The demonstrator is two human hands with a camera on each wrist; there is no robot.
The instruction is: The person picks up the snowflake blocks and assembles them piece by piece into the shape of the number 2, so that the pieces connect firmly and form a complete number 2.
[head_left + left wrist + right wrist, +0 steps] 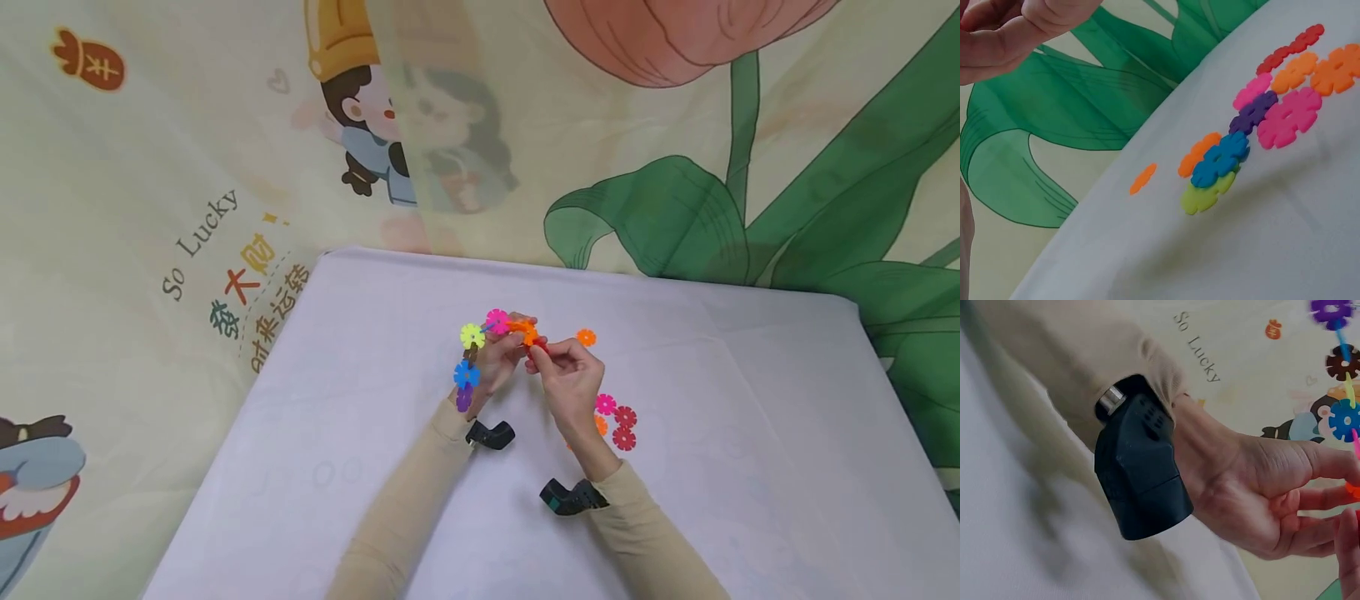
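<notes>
A chain of interlocking snowflake discs hangs from my left hand (497, 362), with a purple disc (464, 397) at its low end, then a blue disc (467, 375), a yellow disc (472, 336) and a pink disc (497, 321). My left fingers pinch the chain near an orange disc (529, 333). Between thumb and finger, my right hand (576, 379) pinches a red disc (537, 346) against that orange one. Fingers partly hide this joint. The right wrist view shows my left hand (1254, 487) and the chain's blue disc (1344, 420); its right edge cuts off the held end.
Loose snowflake discs lie on the white-covered table (375, 350), among them a dark blue disc (1219, 159) and a yellow-green disc (1200, 199). A lone orange disc (586, 337) lies farther back. A printed cloth backdrop (480, 167) rises behind the table.
</notes>
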